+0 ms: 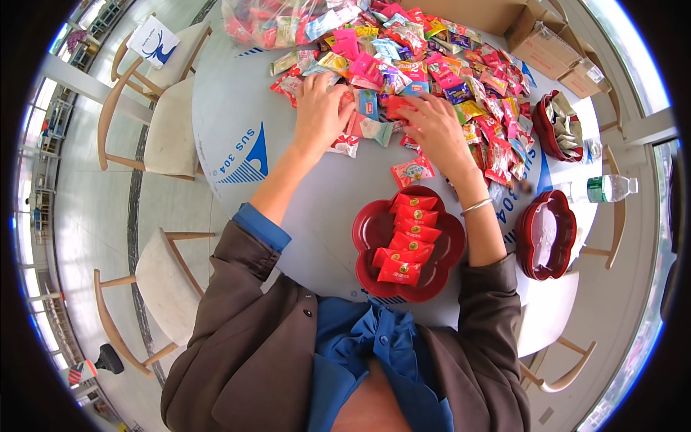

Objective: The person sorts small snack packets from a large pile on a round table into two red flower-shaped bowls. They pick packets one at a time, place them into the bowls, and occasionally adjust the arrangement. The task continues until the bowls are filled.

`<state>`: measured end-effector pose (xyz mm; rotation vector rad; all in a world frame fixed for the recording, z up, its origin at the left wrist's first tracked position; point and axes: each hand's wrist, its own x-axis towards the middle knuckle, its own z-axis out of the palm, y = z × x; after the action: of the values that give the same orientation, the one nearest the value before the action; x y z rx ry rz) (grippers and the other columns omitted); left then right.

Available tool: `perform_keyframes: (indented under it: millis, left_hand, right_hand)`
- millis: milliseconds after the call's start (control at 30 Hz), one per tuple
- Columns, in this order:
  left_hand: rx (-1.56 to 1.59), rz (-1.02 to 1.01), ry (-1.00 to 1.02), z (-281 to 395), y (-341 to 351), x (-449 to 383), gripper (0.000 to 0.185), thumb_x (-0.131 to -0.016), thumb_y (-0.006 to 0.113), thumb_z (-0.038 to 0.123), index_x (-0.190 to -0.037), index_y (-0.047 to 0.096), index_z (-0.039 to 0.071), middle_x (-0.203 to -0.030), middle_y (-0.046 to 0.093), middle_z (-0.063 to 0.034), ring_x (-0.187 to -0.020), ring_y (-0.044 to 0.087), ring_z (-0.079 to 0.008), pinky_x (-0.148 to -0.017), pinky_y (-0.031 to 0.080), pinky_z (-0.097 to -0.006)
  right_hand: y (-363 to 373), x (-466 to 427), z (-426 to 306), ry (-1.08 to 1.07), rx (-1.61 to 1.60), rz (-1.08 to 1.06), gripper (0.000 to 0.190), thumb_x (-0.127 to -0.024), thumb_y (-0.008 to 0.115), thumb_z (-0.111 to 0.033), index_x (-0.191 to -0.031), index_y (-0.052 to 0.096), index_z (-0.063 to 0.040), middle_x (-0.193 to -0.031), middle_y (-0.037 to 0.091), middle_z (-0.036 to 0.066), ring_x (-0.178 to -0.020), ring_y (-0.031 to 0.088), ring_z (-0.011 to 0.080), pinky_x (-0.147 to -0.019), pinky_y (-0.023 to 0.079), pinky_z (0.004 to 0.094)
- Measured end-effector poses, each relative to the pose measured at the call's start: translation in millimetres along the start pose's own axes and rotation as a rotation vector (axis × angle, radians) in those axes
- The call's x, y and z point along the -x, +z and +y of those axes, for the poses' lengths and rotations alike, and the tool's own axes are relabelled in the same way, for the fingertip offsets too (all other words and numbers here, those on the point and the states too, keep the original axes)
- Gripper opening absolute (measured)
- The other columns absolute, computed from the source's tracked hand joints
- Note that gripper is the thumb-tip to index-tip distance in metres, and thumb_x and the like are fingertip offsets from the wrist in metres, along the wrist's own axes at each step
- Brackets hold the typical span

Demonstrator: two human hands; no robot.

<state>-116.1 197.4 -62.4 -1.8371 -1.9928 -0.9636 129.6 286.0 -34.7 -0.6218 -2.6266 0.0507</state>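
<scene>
A large pile of wrapped candies [378, 65] in many colours covers the far part of the round table. My left hand [322, 110] reaches into its near left edge, fingers curved over a red-wrapped candy [346, 98]; whether it grips that candy is unclear. To the right, my right hand [437, 127] has its fingertips on another red candy [397, 106]. Between the hands lie a blue packet [368, 103] and a pale green one [377, 130]. Closer to my body, a dark red flower-shaped dish [372, 216] holds a row of several matching red packets [413, 235].
A clear plastic bag of candies [259, 27] rests at the far left. Cardboard boxes [545, 48] stand at the far right. Along the right edge are a dish of wrappers [542, 132], a plastic bottle [610, 188] and stacked red dishes [526, 232]. Chairs [170, 132] surround the table [318, 216].
</scene>
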Motion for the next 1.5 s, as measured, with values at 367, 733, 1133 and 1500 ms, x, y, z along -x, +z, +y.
perform_keyframes:
  millis: [367, 733, 1133, 1500]
  left_hand:
    - [-0.177, 0.094, -0.031, -1, -4, 1, 0.024, -0.088, 0.078, 0.019, -0.108, 0.073, 0.007, -0.123, 0.064, -0.0114, -0.121, 0.053, -0.0341, -0.104, 0.041, -0.0501]
    - [0.155, 0.081, 0.131, 50, 2, 4, 0.042, -0.085, 0.082, 0.021, -0.122, 0.068, 0.007, -0.132, 0.060, -0.0119, -0.124, 0.053, -0.0338, -0.106, 0.039, -0.0485]
    - [0.418, -0.149, 0.091, 80, 30, 7, 0.025, -0.086, 0.082, 0.027, -0.101, 0.075, 0.009, -0.105, 0.068, -0.0038, -0.109, 0.059, -0.0255, -0.101, 0.041, -0.0416]
    - [0.224, -0.110, 0.275, 76, 23, -6, 0.019, -0.080, 0.083, 0.019, -0.094, 0.074, 0.009, -0.107, 0.063, -0.0026, -0.109, 0.055, -0.0250, -0.096, 0.039, -0.0419]
  right_hand:
    - [20, -16, 7, -0.023, 0.075, 0.144, 0.049, -0.083, 0.071, -0.008, -0.132, 0.063, -0.009, -0.116, 0.066, 0.011, -0.116, 0.061, 0.0307, -0.108, 0.043, 0.0482]
    - [-21, -8, -4, 0.501, -0.321, 0.260, 0.037, -0.079, 0.087, -0.027, -0.102, 0.072, -0.004, -0.095, 0.072, 0.013, -0.086, 0.070, 0.0303, -0.080, 0.054, 0.0405]
    - [-10, 28, -11, 0.656, -0.577, 0.328, 0.027, -0.092, 0.078, -0.023, -0.099, 0.073, 0.003, -0.078, 0.072, 0.016, -0.066, 0.067, 0.0247, -0.066, 0.052, 0.0351]
    - [-10, 29, 1, 0.166, -0.067, 0.258, 0.022, -0.087, 0.073, -0.012, -0.108, 0.075, -0.008, -0.113, 0.069, 0.006, -0.108, 0.061, 0.0294, -0.094, 0.049, 0.0448]
